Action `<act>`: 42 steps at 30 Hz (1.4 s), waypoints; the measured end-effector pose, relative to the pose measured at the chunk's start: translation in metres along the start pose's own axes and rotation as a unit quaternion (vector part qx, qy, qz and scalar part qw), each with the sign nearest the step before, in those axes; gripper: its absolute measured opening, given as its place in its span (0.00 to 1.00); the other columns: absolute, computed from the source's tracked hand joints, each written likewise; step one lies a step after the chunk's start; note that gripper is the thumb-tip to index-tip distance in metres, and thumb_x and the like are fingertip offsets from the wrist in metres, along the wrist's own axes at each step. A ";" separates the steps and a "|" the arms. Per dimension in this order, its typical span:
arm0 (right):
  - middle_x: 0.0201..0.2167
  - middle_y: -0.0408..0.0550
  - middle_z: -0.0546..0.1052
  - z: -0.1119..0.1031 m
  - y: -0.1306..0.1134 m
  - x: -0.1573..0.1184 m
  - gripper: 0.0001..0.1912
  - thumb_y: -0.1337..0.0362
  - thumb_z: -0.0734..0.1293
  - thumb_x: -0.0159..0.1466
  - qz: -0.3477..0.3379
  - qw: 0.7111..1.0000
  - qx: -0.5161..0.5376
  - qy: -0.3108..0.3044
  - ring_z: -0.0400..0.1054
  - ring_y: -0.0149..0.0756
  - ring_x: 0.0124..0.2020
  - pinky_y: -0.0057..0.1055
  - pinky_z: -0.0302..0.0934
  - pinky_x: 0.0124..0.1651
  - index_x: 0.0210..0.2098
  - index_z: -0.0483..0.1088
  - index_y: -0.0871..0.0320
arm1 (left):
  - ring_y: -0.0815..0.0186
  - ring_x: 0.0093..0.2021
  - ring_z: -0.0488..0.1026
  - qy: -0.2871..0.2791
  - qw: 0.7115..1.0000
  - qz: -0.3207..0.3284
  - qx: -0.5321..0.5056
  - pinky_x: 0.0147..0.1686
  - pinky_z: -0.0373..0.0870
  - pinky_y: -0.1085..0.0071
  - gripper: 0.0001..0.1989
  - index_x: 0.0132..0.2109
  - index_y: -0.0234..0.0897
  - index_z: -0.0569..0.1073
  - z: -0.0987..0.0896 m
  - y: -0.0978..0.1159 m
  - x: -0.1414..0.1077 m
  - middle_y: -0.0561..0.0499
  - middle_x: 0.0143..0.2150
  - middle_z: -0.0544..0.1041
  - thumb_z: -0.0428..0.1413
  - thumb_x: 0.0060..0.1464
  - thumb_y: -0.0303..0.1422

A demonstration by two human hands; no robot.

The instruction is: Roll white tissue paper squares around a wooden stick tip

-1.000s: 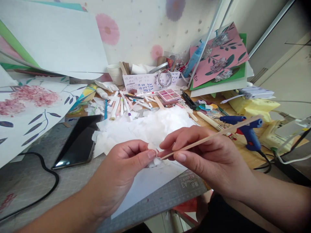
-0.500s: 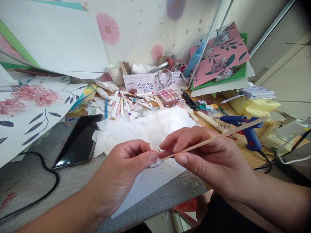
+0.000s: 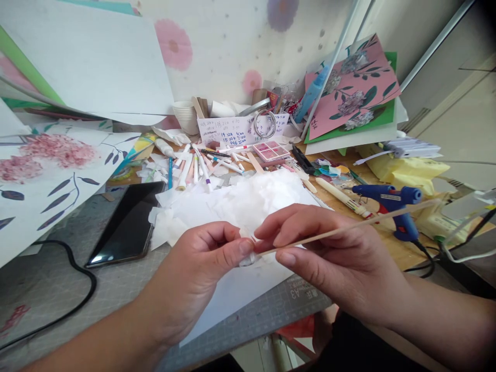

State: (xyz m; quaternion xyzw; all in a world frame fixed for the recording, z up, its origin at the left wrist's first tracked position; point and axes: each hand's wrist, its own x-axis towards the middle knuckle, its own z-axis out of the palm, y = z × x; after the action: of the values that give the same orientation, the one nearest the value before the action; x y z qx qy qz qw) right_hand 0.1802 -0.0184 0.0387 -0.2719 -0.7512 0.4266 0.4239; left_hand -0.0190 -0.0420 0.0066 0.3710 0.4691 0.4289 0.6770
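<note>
The surface (image 3: 387,235) is crowded along its far edge, and a grey mat (image 3: 116,279) covers its left and near side. A painting (image 3: 73,191) of pink blooms and dark leaves reaches in at the left edge. A white sheet (image 3: 228,305) runs under both hands toward the near edge, with a heap of thin white tissue (image 3: 267,196) on its far part. The right hand (image 3: 329,253) comes in from the near right corner, the left hand (image 3: 201,263) from the near left; they almost meet over the sheet. A phone (image 3: 127,222) lies face up on the mat, between the painting and the tissue. Toward the right edge, beyond the right hand, rests a blue glue gun (image 3: 403,201). Pens (image 3: 201,168) lie strewn toward the far edge, beside a pink palette (image 3: 270,151).

The stick (image 3: 372,220) is held between the right thumb and fingers, close to its lower end. Its long axis slants up toward the right edge; its lower tip points left, at the left fingers. There, pinched narrowly between left thumb and finger, is a white scrap (image 3: 248,260), mostly hidden. The tip sits right at the scrap, nearer the left fingertips than the right; whether it presses in, I cannot tell.
</note>
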 end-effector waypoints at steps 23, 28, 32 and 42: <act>0.37 0.48 0.80 0.000 -0.002 0.001 0.05 0.72 0.70 0.63 -0.004 1.000 -0.004 -0.006 0.77 0.32 0.40 0.28 0.72 0.44 0.33 0.72 0.57 | 0.66 0.32 0.67 0.008 1.000 -0.004 0.018 0.33 0.60 0.70 0.11 0.31 0.37 0.77 0.000 0.001 0.001 0.54 0.28 0.76 0.67 0.50 0.39; 0.36 0.48 0.80 0.000 0.000 0.002 0.04 0.72 0.69 0.63 0.003 1.000 -0.004 -0.001 0.77 0.32 0.39 0.27 0.72 0.44 0.33 0.72 0.58 | 0.68 0.32 0.66 0.002 1.000 -0.009 0.005 0.33 0.59 0.71 0.11 0.31 0.38 0.77 0.001 0.001 0.002 0.56 0.28 0.76 0.68 0.49 0.39; 0.36 0.49 0.80 0.000 0.000 0.002 0.04 0.72 0.69 0.62 0.013 1.000 0.016 -0.003 0.77 0.32 0.40 0.25 0.72 0.44 0.33 0.72 0.59 | 0.68 0.31 0.66 0.001 1.000 -0.013 -0.004 0.33 0.59 0.71 0.13 0.29 0.37 0.76 0.001 0.000 0.001 0.56 0.28 0.76 0.68 0.48 0.40; 0.37 0.48 0.80 -0.001 0.002 0.002 0.04 0.73 0.69 0.63 0.054 0.996 0.067 -0.003 0.77 0.31 0.39 0.25 0.72 0.41 0.33 0.72 0.58 | 0.67 0.32 0.66 -0.005 1.000 -0.016 0.000 0.33 0.59 0.69 0.13 0.30 0.37 0.76 0.000 -0.001 0.003 0.55 0.28 0.75 0.68 0.47 0.41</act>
State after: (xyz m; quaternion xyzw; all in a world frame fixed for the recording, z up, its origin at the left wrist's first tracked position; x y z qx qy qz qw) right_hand 0.1802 -0.0159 0.0381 -0.2815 -0.7064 0.4994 0.4151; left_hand -0.0183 -0.0398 0.0050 0.3655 0.4719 0.4163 0.6859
